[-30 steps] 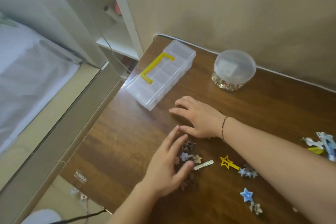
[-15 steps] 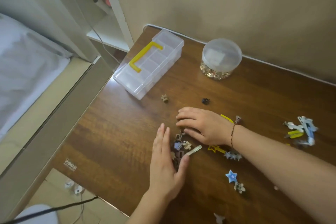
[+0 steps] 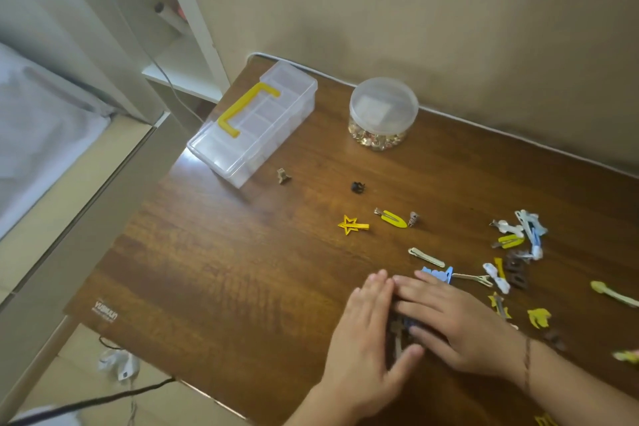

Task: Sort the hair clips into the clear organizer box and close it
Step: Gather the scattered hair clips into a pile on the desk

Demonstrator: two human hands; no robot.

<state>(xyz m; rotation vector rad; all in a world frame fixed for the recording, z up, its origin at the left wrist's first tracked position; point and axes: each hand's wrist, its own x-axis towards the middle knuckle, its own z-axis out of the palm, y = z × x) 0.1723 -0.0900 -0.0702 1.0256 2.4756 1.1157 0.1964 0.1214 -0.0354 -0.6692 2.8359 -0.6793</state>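
Item one: our left hand (image 3: 366, 342), flat on the table (image 3: 214, 273) with fingers straight and together, its thumb side pressed against a small heap (image 3: 403, 330) of brown and blue clips. It grips nothing.

Item two: our right hand (image 3: 456, 325), palm down, fingers straight and spread, lying over the same heap from the other side. The two hands touch at the fingertips and pen the heap between them. A thin bracelet (image 3: 526, 365) circles the right wrist.

Item three: the box (image 3: 256, 121), clear with a yellow handle (image 3: 243, 107), lid down, at the table's far left corner, well apart from our hands.

Item four: loose clips on the table.
- a tan claw clip (image 3: 283, 176) just beside the box
- a black claw clip (image 3: 358, 187) near it
- a yellow star clip (image 3: 352, 225), a yellow snap clip (image 3: 392, 218) and a small striped clip (image 3: 413, 219) mid-table
- a pale bar clip (image 3: 426, 257) and a blue clip (image 3: 438, 274), the latter touching our right fingertips
- a mixed cluster (image 3: 522, 235) of white, blue, yellow and brown clips at the right

Item five: a round jar (image 3: 383, 112) with a clear lid, holding gold-coloured bits, by the wall beside the box.
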